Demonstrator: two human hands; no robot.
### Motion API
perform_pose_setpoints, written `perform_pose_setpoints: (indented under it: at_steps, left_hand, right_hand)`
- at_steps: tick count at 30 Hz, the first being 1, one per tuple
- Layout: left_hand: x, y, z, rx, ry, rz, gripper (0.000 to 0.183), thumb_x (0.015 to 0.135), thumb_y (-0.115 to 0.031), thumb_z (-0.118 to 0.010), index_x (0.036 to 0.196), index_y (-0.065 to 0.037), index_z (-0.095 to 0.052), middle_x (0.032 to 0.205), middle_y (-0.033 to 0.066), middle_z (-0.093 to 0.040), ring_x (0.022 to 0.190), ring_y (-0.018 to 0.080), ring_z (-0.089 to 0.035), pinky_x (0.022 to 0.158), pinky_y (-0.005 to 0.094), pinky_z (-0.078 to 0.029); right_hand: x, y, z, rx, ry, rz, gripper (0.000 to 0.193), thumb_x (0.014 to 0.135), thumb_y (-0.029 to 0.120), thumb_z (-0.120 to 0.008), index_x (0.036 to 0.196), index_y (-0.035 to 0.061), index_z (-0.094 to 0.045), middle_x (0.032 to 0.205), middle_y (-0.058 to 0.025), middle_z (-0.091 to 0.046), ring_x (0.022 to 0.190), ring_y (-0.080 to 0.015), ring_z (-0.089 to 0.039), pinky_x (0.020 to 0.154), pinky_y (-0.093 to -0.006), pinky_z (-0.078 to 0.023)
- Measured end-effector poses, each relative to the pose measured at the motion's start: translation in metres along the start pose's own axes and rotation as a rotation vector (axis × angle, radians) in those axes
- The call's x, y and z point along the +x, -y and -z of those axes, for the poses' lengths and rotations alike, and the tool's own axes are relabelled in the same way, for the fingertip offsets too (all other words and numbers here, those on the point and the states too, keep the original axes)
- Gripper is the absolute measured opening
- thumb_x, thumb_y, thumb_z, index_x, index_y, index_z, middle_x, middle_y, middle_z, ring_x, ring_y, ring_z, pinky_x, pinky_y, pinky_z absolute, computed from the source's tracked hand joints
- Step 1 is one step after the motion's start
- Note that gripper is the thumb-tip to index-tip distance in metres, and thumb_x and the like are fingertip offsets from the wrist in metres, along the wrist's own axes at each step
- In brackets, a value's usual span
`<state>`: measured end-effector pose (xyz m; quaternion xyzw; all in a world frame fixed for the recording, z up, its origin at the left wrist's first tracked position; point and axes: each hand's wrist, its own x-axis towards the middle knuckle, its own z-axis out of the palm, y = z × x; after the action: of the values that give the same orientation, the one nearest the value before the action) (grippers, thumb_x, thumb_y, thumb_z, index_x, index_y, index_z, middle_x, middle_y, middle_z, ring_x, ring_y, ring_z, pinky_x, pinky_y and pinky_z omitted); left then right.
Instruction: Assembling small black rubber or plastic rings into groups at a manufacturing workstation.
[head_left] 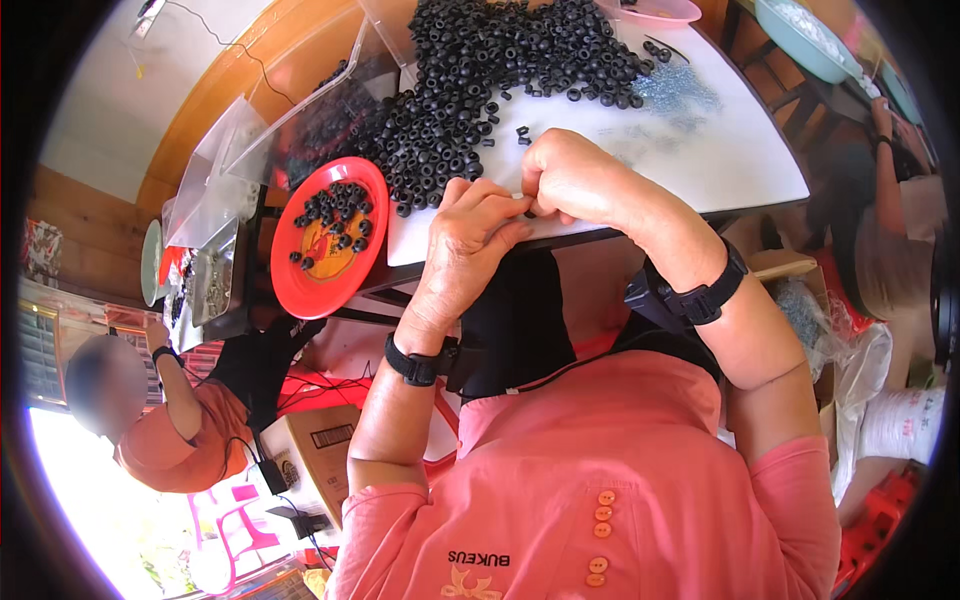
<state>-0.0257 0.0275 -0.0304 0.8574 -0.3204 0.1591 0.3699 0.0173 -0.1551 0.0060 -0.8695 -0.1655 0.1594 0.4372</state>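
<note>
At the centre of the frame our two hands meet over the near edge of the white table (720, 160), fingertips pinched together on something too small to make out — it is hidden between the fingers. The left hand (470, 235) curls closed at the fingertips, its thumb and forefinger pressed toward the right hand (570, 175), which is bunched into a loose fist with its fingers tucked down onto the same spot. Each wrist carries a black band.

Just above the hands, toward the upper centre, a large heap of black rubber rings (490, 70) spreads across the table, with two or three loose ones lying just beside the right knuckles. To the left of the hands sits a red plate (300, 285) holding a small cluster of the same rings. A scatter of small silvery metal parts (675, 90) lies to the upper right of the heap. Clear plastic bags (215, 180) are stacked in the upper left — and in the lower left, another person in an orange shirt (185, 440) works at a separate place.
</note>
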Motion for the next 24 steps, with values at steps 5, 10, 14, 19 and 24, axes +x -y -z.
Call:
perform_pose_setpoints:
  at_steps: [5,10,14,19,24]
  left_hand:
    - [0.008,0.002,-0.015,0.024,-0.058,0.105,0.01,0.078,-0.001,-0.072,0.088,-0.002,-0.071,0.084,0.0049,-0.063,0.084,0.0203,-0.052,0.076,0.031,-0.043]
    - [0.011,0.009,-0.012,-0.03,-0.13,0.216,0.007,0.08,-0.003,-0.071,0.087,-0.003,-0.07,0.077,0.0043,-0.061,0.079,0.0189,-0.05,0.072,0.0307,-0.041]
    - [0.013,0.005,-0.015,-0.025,-0.13,0.237,0.007,0.081,-0.003,-0.07,0.087,-0.002,-0.069,0.076,0.0043,-0.06,0.079,0.0184,-0.05,0.073,0.0305,-0.04]
    - [0.011,0.004,-0.016,-0.04,-0.133,0.242,0.006,0.08,-0.003,-0.071,0.086,-0.003,-0.068,0.076,0.0051,-0.059,0.079,0.0206,-0.048,0.074,0.033,-0.04]
    - [0.012,0.003,-0.013,-0.052,-0.111,0.242,0.006,0.08,-0.003,-0.071,0.086,-0.003,-0.068,0.077,0.0048,-0.058,0.081,0.0201,-0.047,0.076,0.0325,-0.04]
  right_hand:
    - [0.007,-0.008,0.002,0.014,-0.018,-0.002,0.012,0.07,-0.001,-0.062,0.08,-0.0059,-0.067,0.064,-0.0119,-0.064,0.05,-0.0173,-0.059,0.049,-0.0323,-0.047]
    - [0.011,-0.005,0.003,-0.009,-0.031,-0.006,0.011,0.079,0.006,-0.064,0.084,-0.0032,-0.068,0.065,-0.0115,-0.066,0.052,-0.0182,-0.062,0.049,-0.0321,-0.049]
    - [0.013,-0.013,0.003,-0.066,-0.043,0.036,0.012,0.079,0.006,-0.064,0.084,-0.004,-0.068,0.065,-0.0121,-0.066,0.054,-0.0186,-0.063,0.05,-0.0324,-0.05]
    - [0.01,-0.014,0.001,-0.1,-0.083,0.127,0.011,0.077,0.002,-0.061,0.083,-0.0035,-0.069,0.065,-0.0121,-0.066,0.055,-0.0185,-0.063,0.05,-0.0328,-0.05]
    - [0.006,-0.016,-0.007,-0.258,-0.226,0.223,0.021,0.079,0.014,-0.057,0.082,-0.0024,-0.07,0.083,-0.0242,-0.068,0.081,-0.0416,-0.067,0.072,-0.0496,-0.053]
